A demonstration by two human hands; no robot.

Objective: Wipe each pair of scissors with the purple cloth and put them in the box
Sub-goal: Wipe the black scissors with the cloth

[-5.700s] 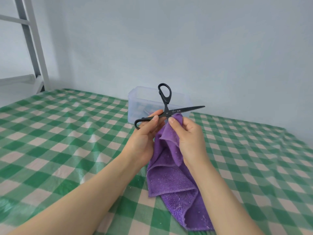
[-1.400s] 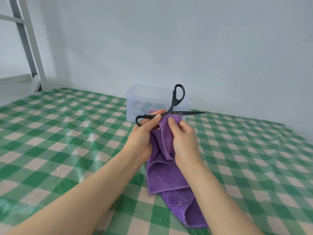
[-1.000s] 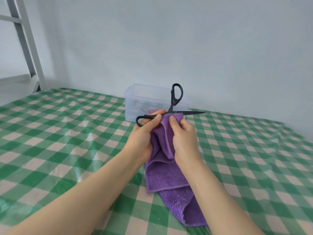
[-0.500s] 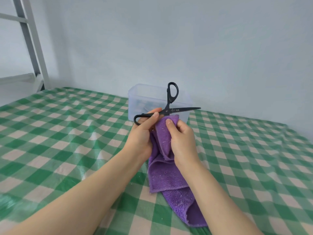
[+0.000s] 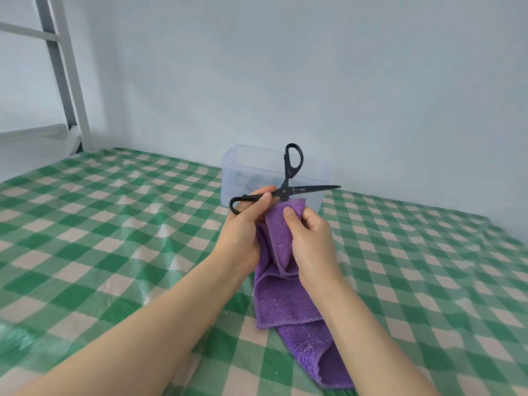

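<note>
My left hand [image 5: 243, 224] is curled shut on the scissors [image 5: 308, 189]. Thumb on top, fingers under, it pinches the shank of the lower handle, and that loop pokes out to the left of my knuckles. The scissors are up in the air in front of the box [image 5: 245, 167], matte black all over and spread wide. One slim blade points right and lies almost level. The other oval loop stands straight up above the pivot.

My right hand [image 5: 311, 238] grips the cloth [image 5: 283, 298]. The fingers wrap round a bunched fold of it, and the thumb lies flat on the front, just under the pivot. The second blade runs down into that fold and I can't see it, so it is probably wrapped inside.

The cloth is purple, a nubbly terry weave flecked with pale lint. It hangs from my grip between both wrists in soft folds. Its lower end lies on the tablecloth [image 5: 114, 224], doubled over, with a stitched hem showing.

The box sits behind my hands, near the wall [image 5: 314, 81]. It is cloudy clear plastic with rounded corners and no lid on it. Something dark shows through its side, too blurred to name.

The tablecloth is a glossy green and cream check, wrinkled in places. A grey metal frame [image 5: 65, 72] stands far left.
</note>
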